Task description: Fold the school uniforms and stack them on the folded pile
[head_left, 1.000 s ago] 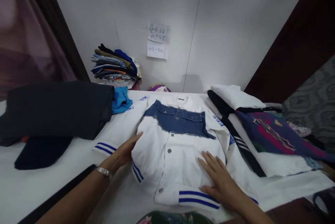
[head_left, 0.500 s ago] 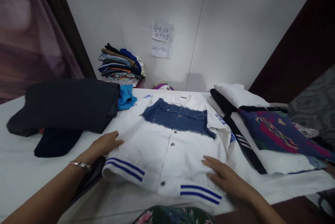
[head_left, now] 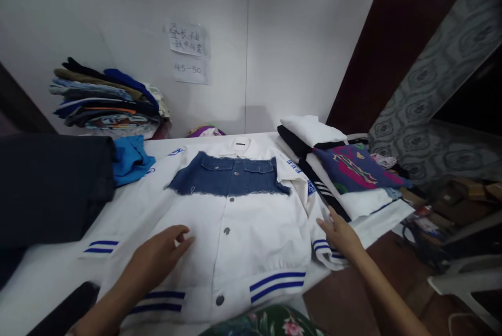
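Note:
A white button-front jacket [head_left: 251, 226] with a blue denim chest panel and blue-striped hem lies front up, collar away from me. Over its lower left front is my left hand [head_left: 162, 252], open with loosely bent fingers and nothing in them. My right hand [head_left: 343, 234] has its thumb and fingers on the jacket's right-side sleeve [head_left: 318, 213], just above the striped cuff. That sleeve bends down beside the body. The other sleeve stretches out at the left, its striped cuff [head_left: 100, 246] lying flat.
Dark folded clothing [head_left: 55, 184] and a blue garment [head_left: 131, 160] lie at left. Behind them rises a stack of folded clothes [head_left: 105, 100]. More garments, including a purple printed one [head_left: 353, 166], are piled at right. A white plastic chair [head_left: 466, 281] stands beyond the table.
The view has turned right. My left hand has left the left edge of the jacket and is over its front. My right hand has moved from the lower front to the right-side sleeve.

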Motion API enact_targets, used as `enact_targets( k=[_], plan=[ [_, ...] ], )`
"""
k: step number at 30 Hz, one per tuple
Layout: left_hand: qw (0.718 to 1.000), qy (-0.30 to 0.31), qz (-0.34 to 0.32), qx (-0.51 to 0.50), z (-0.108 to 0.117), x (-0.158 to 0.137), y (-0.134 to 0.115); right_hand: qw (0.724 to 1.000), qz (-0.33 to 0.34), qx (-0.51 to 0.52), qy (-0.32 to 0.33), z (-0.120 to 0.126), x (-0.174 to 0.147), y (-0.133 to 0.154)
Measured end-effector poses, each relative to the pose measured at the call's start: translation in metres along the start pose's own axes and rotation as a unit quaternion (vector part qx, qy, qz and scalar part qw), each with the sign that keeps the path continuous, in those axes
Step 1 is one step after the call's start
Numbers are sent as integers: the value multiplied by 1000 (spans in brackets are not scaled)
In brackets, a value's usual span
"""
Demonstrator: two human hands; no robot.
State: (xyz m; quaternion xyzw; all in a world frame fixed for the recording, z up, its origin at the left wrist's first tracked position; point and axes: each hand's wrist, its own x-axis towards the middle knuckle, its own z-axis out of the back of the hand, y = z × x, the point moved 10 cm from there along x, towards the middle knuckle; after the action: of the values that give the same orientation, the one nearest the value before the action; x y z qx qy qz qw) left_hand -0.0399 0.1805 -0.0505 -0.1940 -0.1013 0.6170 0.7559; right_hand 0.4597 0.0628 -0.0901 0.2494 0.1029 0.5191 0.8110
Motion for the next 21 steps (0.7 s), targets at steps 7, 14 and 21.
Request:
enact_targets(
  k=[7, 14, 21],
  plan=[
    [985, 79, -138, -64, -51, -10, -98, 962, -73, 257, 53, 1, 11, -13],
    [973, 83, -169, -132, -37, 9, -140, 876, -34, 476, -71, 116, 92, 28],
    [933, 45, -185, -306, 3, 43, -205, 804, 150, 575, 28, 146, 139, 195]
  ],
)
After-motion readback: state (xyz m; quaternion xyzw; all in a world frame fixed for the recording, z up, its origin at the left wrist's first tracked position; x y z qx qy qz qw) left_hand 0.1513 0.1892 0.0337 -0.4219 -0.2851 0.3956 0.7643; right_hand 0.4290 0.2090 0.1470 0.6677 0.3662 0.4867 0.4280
